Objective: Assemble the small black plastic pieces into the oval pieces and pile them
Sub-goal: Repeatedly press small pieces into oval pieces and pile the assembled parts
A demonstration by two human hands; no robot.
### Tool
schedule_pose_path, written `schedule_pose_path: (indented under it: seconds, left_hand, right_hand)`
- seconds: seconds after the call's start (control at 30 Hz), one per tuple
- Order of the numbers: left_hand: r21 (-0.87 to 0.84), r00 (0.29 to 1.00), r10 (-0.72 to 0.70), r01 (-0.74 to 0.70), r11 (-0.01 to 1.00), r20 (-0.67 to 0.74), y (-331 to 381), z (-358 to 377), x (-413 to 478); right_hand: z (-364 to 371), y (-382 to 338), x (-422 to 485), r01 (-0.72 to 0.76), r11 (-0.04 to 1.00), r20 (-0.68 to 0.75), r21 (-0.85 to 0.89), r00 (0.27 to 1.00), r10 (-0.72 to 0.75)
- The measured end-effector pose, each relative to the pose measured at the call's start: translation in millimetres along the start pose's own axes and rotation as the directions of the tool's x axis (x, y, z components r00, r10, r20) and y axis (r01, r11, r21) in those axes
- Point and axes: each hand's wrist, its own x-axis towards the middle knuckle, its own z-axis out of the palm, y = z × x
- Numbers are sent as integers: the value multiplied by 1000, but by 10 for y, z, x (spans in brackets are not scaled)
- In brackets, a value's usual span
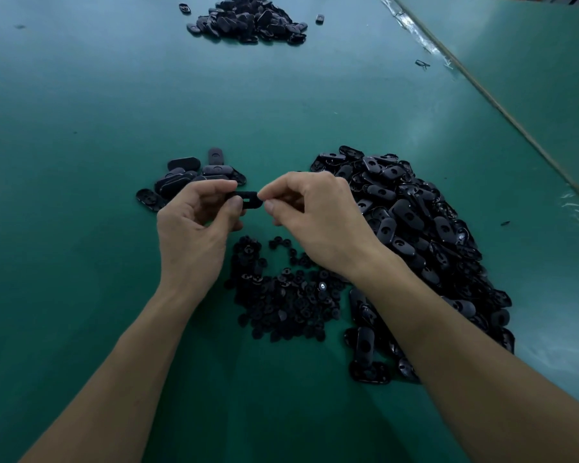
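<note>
While oval piece [248,199] is held above table [281,111], left hand [198,222] pinches one end to steady it; right hand [315,215] pinches other end, probably seating insert, which is hidden. Small pieces heap [281,302] just below, oval pile [415,235] right, finished pile [188,178] left: short reach.

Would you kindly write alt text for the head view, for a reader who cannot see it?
Left hand and right hand pinch the ends of one black oval piece above a green table. Small black pieces lie heaped near the wrists, a big pile of oval pieces at right, a smaller pile at left.
</note>
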Motion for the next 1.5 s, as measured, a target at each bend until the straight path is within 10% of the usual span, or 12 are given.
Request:
schedule_pose_path:
  seconds: [1.5]
  left_hand:
    - [-4,997,-13,13,1000,79,92,50,-50]
  right_hand:
    - [67,-28,30,-36,999,-77,-34,996,33]
